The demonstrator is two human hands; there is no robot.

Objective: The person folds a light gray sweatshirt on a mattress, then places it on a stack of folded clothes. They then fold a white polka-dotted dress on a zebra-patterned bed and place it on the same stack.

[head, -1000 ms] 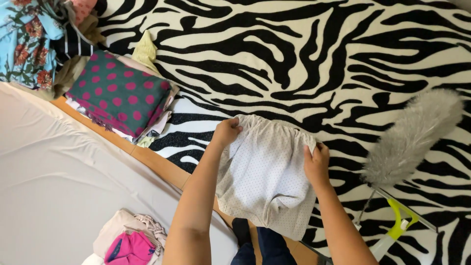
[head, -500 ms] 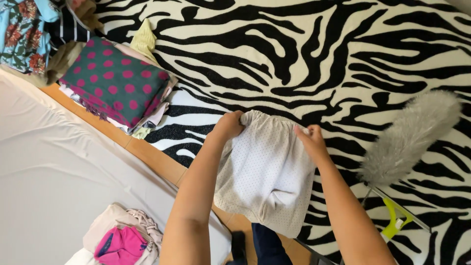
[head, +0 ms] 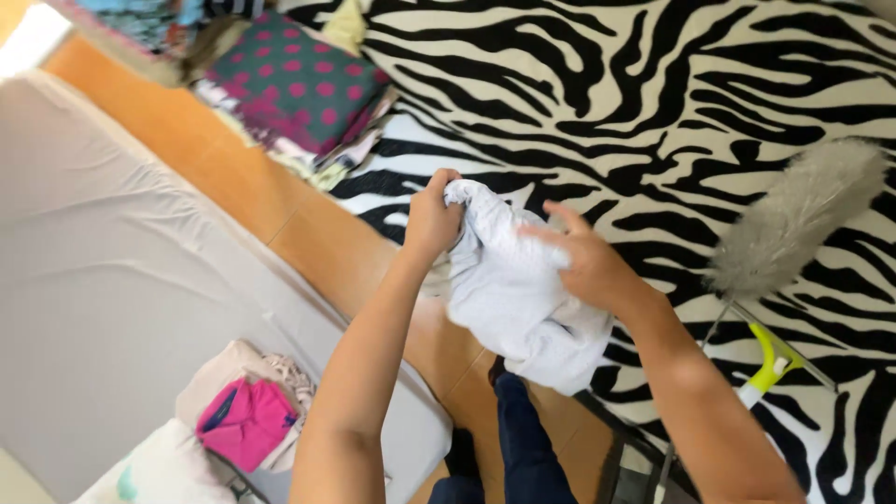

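A white garment (head: 509,289) hangs bunched in front of me, above the edge of a zebra-striped rug (head: 653,103). My left hand (head: 434,219) is clenched on its upper left corner. My right hand (head: 583,261) grips the cloth on the right side, with the fingers partly spread over it. The lower part of the garment droops toward my legs in dark trousers (head: 523,448).
A folded stack topped by a teal cloth with pink dots (head: 299,89) lies at the rug's far left. A grey feather duster (head: 793,219) with a green-and-white handle (head: 770,359) lies at right. White sheet (head: 103,261) at left; pink and pale clothes (head: 243,420) below.
The garment was held spread flat by both top corners; now my hands have come closer and it is bunched. The view has shifted right and down.
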